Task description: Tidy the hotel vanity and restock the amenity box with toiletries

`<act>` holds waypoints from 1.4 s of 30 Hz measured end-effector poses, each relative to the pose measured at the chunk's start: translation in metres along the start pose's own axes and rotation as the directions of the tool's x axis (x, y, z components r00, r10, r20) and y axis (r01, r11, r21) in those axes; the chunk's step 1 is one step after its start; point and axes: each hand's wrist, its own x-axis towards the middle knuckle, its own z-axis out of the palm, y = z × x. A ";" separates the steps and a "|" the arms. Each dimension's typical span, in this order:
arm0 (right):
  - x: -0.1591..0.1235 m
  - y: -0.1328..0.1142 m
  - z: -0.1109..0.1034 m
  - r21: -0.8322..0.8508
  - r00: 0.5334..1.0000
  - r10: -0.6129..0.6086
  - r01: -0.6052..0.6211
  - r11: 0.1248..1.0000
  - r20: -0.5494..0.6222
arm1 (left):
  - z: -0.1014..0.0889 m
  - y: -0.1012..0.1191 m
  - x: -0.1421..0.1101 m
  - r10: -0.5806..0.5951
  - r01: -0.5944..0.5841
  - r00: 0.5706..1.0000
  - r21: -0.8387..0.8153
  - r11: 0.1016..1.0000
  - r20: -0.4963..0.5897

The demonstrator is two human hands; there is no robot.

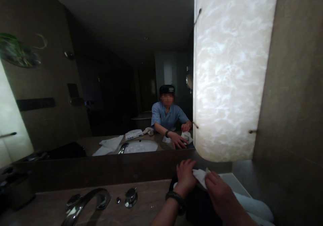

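Note:
My left hand (185,177), with a dark band on the wrist, reaches forward over a dark object (199,205) at the back right of the counter. Its fingers are curled onto a small white cloth or tissue (200,176). My right hand (219,194) meets it from the right and pinches the same white piece. Both hands hold it just below the lit wall panel (232,71). The mirror (113,84) ahead shows my reflection with both hands on the white piece.
A chrome tap (84,204) and a round chrome knob (131,197) stand on the brown counter (146,202) at the left. A dark box (15,189) sits at the far left. A pale towel (254,211) lies at the right, against the stone wall (290,101).

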 end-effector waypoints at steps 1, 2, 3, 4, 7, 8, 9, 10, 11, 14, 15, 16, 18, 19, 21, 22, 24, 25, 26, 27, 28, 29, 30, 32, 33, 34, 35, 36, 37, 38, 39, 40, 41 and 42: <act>-0.012 -0.004 0.012 -0.001 1.000 -0.022 0.022 1.000 -0.010 | 0.000 -0.008 -0.001 -0.032 0.032 0.999 0.009 0.999 -0.008; -0.022 -0.007 0.022 0.003 1.000 -0.029 0.029 1.000 -0.011 | -0.001 -0.014 -0.002 -0.061 0.061 0.998 0.004 0.998 -0.011; -0.030 -0.008 0.031 0.011 1.000 -0.017 0.017 1.000 0.001 | -0.004 -0.018 -0.005 -0.084 0.084 0.996 -0.012 0.996 -0.010; -0.034 -0.008 0.037 0.019 0.999 0.012 -0.012 1.000 0.030 | -0.006 -0.020 -0.010 -0.108 0.108 0.994 -0.038 0.993 -0.007; -0.026 -0.008 0.041 0.004 0.956 0.171 -0.177 0.984 0.237 | -0.016 -0.015 -0.026 -0.141 0.135 0.989 -0.114 0.984 -0.052; -0.019 -0.007 0.039 -0.030 0.914 0.236 -0.240 0.970 0.330 | -0.018 -0.010 -0.033 -0.125 0.114 0.989 -0.123 0.986 -0.082; -0.010 -0.007 0.037 -0.068 0.859 0.294 -0.293 0.954 0.418 | -0.019 -0.004 -0.039 -0.101 0.088 0.990 -0.126 0.988 -0.101; -0.001 -0.006 0.036 -0.097 0.803 0.342 -0.340 0.935 0.489 | -0.019 0.003 -0.044 -0.071 0.058 0.992 -0.126 0.990 -0.101; 0.006 -0.004 0.035 -0.097 0.757 0.371 -0.381 0.919 0.538 | -0.017 0.008 -0.049 -0.042 0.032 0.996 -0.134 0.990 -0.077; 0.015 0.005 0.039 0.059 0.729 0.387 -0.503 0.862 0.564 | -0.005 0.019 -0.054 -0.018 0.028 0.998 -0.161 0.987 0.062; 0.014 0.009 0.041 0.117 0.742 0.393 -0.530 0.840 0.543 | -0.002 0.020 -0.054 -0.018 0.031 0.996 -0.144 0.989 0.090; 0.011 0.013 0.044 0.162 0.759 0.404 -0.547 0.821 0.511 | 0.001 0.020 -0.052 -0.013 0.025 0.994 -0.114 0.993 0.104; 0.004 0.020 0.049 0.206 0.785 0.439 -0.563 0.801 0.438 | 0.003 0.017 -0.046 0.017 -0.013 0.993 -0.032 0.999 0.120; 0.001 0.022 0.050 0.220 0.801 0.452 -0.559 0.800 0.391 | 0.003 0.015 -0.042 0.034 -0.034 0.991 -0.002 0.999 0.127; -0.005 0.024 0.050 0.231 0.829 0.480 -0.546 0.805 0.287 | 0.002 0.009 -0.036 0.056 -0.060 0.988 0.020 0.998 0.145; -0.008 0.024 0.049 0.214 0.837 0.493 -0.541 0.814 0.237 | 0.002 0.006 -0.033 0.064 -0.066 0.988 0.011 0.998 0.143; -0.012 0.022 0.045 0.135 0.854 0.495 -0.516 0.846 0.162 | 0.002 0.001 -0.028 0.077 -0.074 0.989 -0.027 0.997 0.126; -0.014 0.021 0.044 0.085 0.864 0.484 -0.497 0.864 0.139 | 0.003 -0.001 -0.025 0.085 -0.080 0.989 -0.047 0.996 0.120; -0.015 0.021 0.043 0.039 0.875 0.469 -0.476 0.879 0.123 | 0.003 -0.002 -0.022 0.097 -0.090 0.988 -0.064 0.994 0.117; -0.016 0.021 0.043 0.006 0.883 0.457 -0.460 0.888 0.110 | 0.005 -0.002 -0.019 0.102 -0.093 0.987 -0.079 0.993 0.121; -0.017 0.022 0.044 -0.010 0.885 0.455 -0.456 0.890 0.100 | 0.006 -0.002 -0.016 0.106 -0.094 0.986 -0.092 0.991 0.126; -0.017 0.024 0.045 -0.009 0.879 0.467 -0.468 0.884 0.094 | 0.008 0.000 -0.013 0.108 -0.095 0.986 -0.109 0.990 0.130; -0.017 0.026 0.045 0.008 0.868 0.489 -0.491 0.871 0.085 | 0.009 0.001 -0.010 0.107 -0.090 0.986 -0.130 0.987 0.130; -0.018 0.027 0.043 0.075 0.854 0.520 -0.520 0.851 0.030 | 0.012 0.003 -0.004 0.085 -0.063 0.990 -0.190 0.980 0.111; -0.020 0.026 0.039 0.110 0.852 0.522 -0.517 0.849 -0.023 | 0.012 0.003 -0.003 0.067 -0.044 0.993 -0.235 0.971 0.093; -0.023 0.022 0.033 0.134 0.851 0.518 -0.506 0.852 -0.086 | 0.011 0.002 -0.002 0.044 -0.022 0.997 -0.292 0.956 0.070; -0.029 0.016 0.026 0.145 0.849 0.509 -0.490 0.859 -0.142 | 0.009 -0.001 -0.003 0.017 0.002 0.999 -0.356 0.935 0.049; -0.035 0.008 0.018 0.144 0.849 0.499 -0.479 0.866 -0.175 | 0.005 -0.005 -0.006 -0.018 0.028 0.999 -0.422 0.906 0.028; -0.043 -0.001 0.011 0.137 0.850 0.496 -0.478 0.868 -0.179 | -0.002 -0.011 -0.011 -0.054 0.053 0.998 -0.482 0.874 0.013; -0.051 -0.011 0.004 0.127 0.850 0.501 -0.486 0.865 -0.160 | -0.010 -0.019 -0.018 -0.090 0.084 0.996 -0.529 0.845 0.015; -0.059 -0.021 -0.001 0.117 0.851 0.510 -0.497 0.860 -0.127 | -0.020 -0.029 -0.027 -0.129 0.112 0.992 -0.560 0.821 0.010; -0.067 -0.030 -0.003 0.107 0.850 0.519 -0.509 0.854 -0.093 | -0.032 -0.041 -0.040 -0.172 0.142 0.985 -0.578 0.804 0.003; -0.074 -0.036 -0.002 0.096 0.850 0.523 -0.516 0.851 -0.067 | -0.045 -0.054 -0.055 -0.226 0.184 0.974 -0.586 0.789 0.000; -0.080 -0.039 0.001 0.082 0.851 0.523 -0.518 0.852 -0.056 | -0.059 -0.068 -0.075 -0.298 0.235 0.955 -0.599 0.766 -0.006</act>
